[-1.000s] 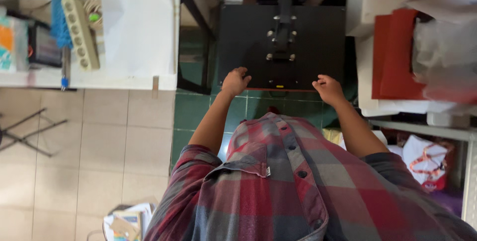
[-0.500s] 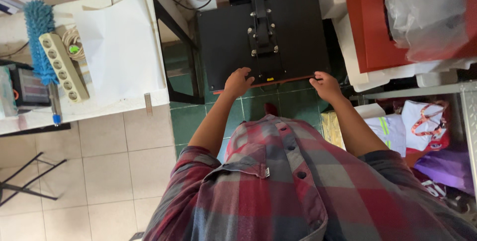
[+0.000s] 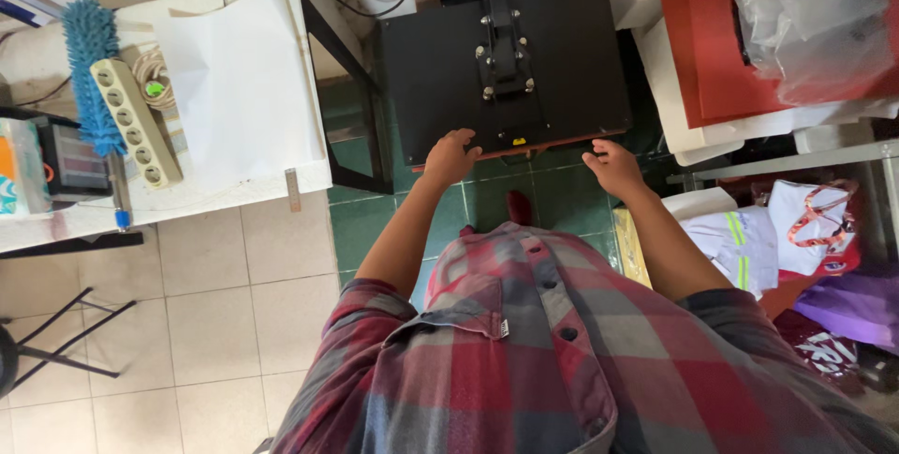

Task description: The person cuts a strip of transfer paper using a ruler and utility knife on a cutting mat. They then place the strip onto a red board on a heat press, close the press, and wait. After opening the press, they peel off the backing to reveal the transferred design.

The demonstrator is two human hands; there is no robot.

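A black heat press [image 3: 552, 70] with a centre arm stands on a stand ahead of me, its top plate down. A thin red layer [image 3: 562, 143] shows along its front edge. My left hand [image 3: 451, 156] rests at the front left of that edge with its fingers curled on it. My right hand [image 3: 613, 166] sits at the front right of the same edge, fingers bent against it. The fingertips of both hands are partly hidden at the edge. My plaid shirt [image 3: 562, 351] fills the bottom of the view.
A white table [image 3: 187, 197] on the left carries white paper [image 3: 243, 80], a power strip [image 3: 136, 122] and a blue duster [image 3: 94, 70]. Red boards [image 3: 712, 51] and plastic wrap [image 3: 815, 23] lie at the right, over shelves of folded garments [image 3: 740, 243]. A tiled floor [image 3: 215, 323] is below.
My head has tilted, so the press and tables sit differently in view. Both hands stay on the press's front edge.
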